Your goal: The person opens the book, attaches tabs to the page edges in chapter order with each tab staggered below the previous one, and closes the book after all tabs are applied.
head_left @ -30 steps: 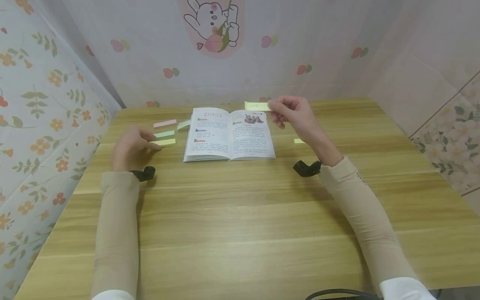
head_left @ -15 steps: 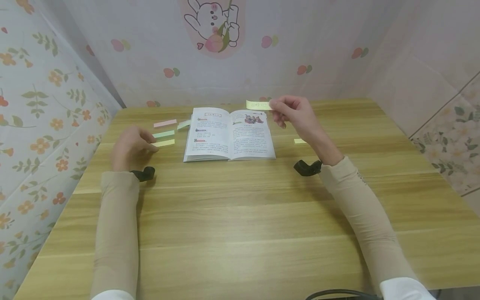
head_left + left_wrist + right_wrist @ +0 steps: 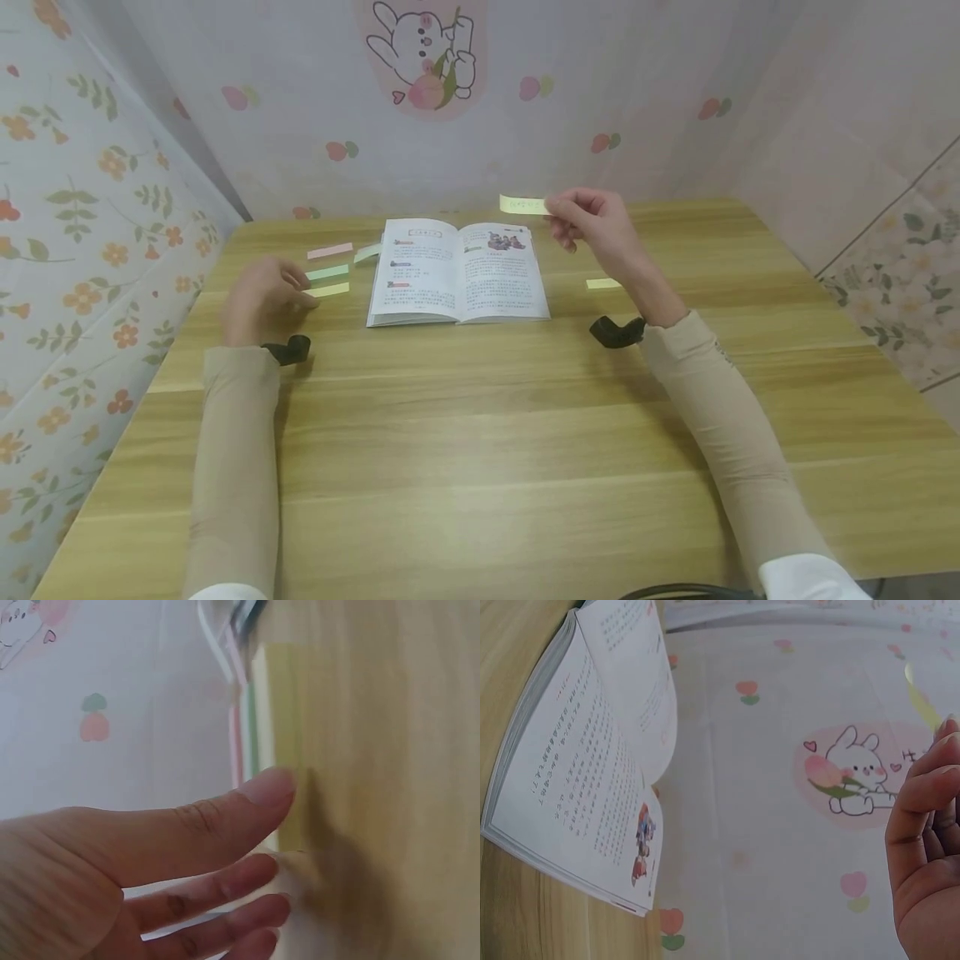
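My right hand [image 3: 596, 229] pinches one end of a yellow sticky note strip [image 3: 522, 205] with faint handwriting, holding it up beyond the top right of an open book [image 3: 498, 283]. In the right wrist view the strip [image 3: 921, 701] shows nearly edge-on above curled fingers. My left hand [image 3: 262, 296] is by the left end of a yellow sticky note pad [image 3: 330, 290]. In the left wrist view its thumb lies over the yellow pad [image 3: 283, 712], the fingers loosely bent and apart from the thumb; contact cannot be told.
Beyond the yellow pad lie a green pad [image 3: 327, 272] and a pink pad [image 3: 330, 251]. A pale green tab [image 3: 367, 252] sticks out at the book's left edge. Another yellow strip [image 3: 602, 284] lies near my right wrist. A patterned curtain [image 3: 285, 125] hangs behind the table.
My right hand has moved the yellow strip slightly up and right, away from the book. My left hand stays by the yellow pad. The head view has tilted a little.
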